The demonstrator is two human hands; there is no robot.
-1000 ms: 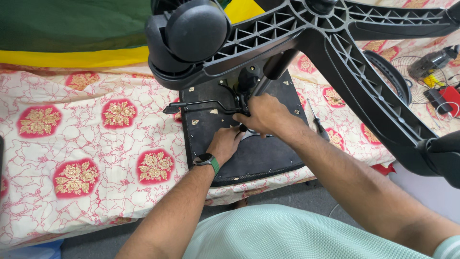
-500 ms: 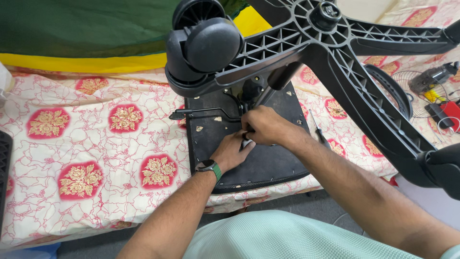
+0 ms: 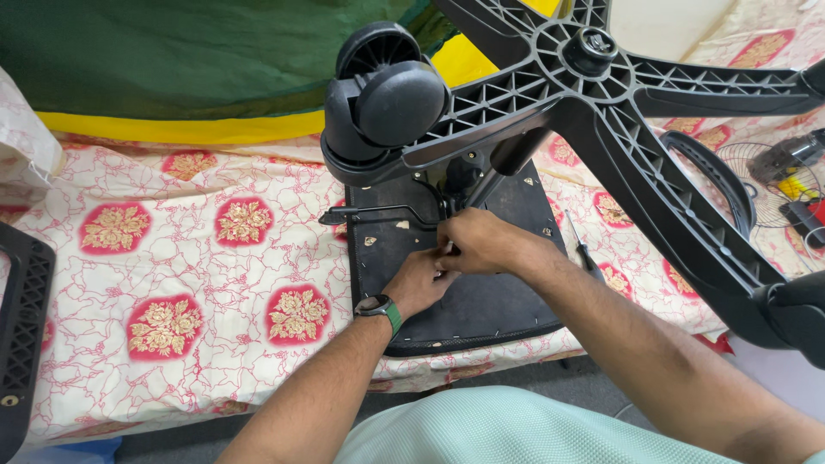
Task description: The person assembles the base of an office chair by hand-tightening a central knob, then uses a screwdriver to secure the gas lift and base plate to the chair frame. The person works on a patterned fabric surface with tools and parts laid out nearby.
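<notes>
On the dark underside of an upturned chair seat (image 3: 481, 309), both hands meet at the mechanism just below the gas column (image 3: 516, 155). The left hand (image 3: 418, 282), with a dark smartwatch (image 3: 379, 307) on a green strap at its wrist, has its fingers curled in towards the right hand (image 3: 483, 243), which is bunched over the same spot; whatever they pinch between them is hidden. A thin black lever (image 3: 369, 213) juts left from the mechanism. Above, the black five-armed base (image 3: 601, 94) with a twin caster (image 3: 382, 99) stands over the seat. The seat lies on a floral red-and-cream cloth (image 3: 189, 258). A screwdriver (image 3: 584, 253) rests just right of the seat.
</notes>
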